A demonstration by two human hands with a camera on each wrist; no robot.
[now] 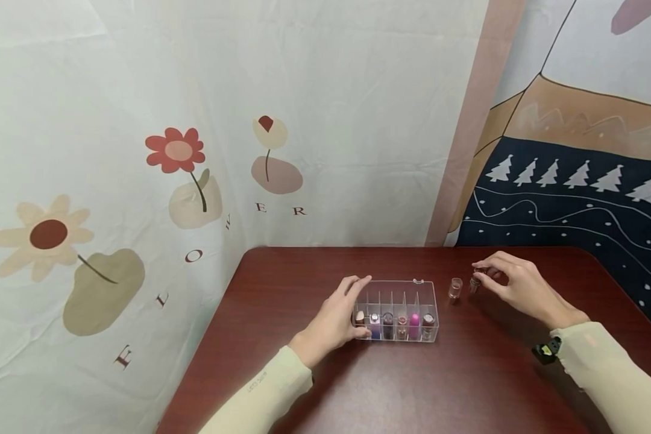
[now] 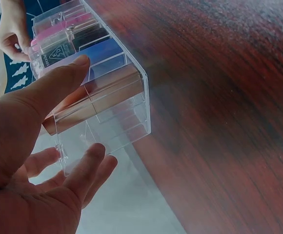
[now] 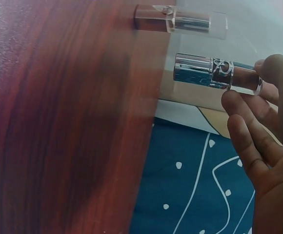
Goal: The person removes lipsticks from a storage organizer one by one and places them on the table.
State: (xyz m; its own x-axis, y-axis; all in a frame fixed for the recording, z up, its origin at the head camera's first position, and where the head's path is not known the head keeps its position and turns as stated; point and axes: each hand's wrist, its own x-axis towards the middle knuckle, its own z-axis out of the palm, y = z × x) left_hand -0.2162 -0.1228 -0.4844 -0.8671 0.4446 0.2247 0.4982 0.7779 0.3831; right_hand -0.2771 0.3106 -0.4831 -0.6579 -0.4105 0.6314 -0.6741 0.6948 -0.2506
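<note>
A transparent compartment box (image 1: 427,295) stands on the table with several lipsticks in its front row, among them a magenta one (image 1: 415,325) and a blue one (image 2: 102,52). My left hand (image 1: 333,316) grips the box's left end, thumb on the front wall and fingers around the back. Right of the box, my right hand (image 1: 512,283) pinches one end of a lipstick tube (image 3: 195,70) between thumb and fingers. That tube has a shiny silver part, an ornate band and a brownish part. Beside it another lipstick tube (image 1: 455,289) stands upright, clear at one end.
The dark red wooden table (image 1: 412,392) has rounded back corners. A pale cloth with printed flowers (image 1: 358,120) hangs behind it and at the left. To the right hangs a dark blue cloth with white trees (image 1: 580,211).
</note>
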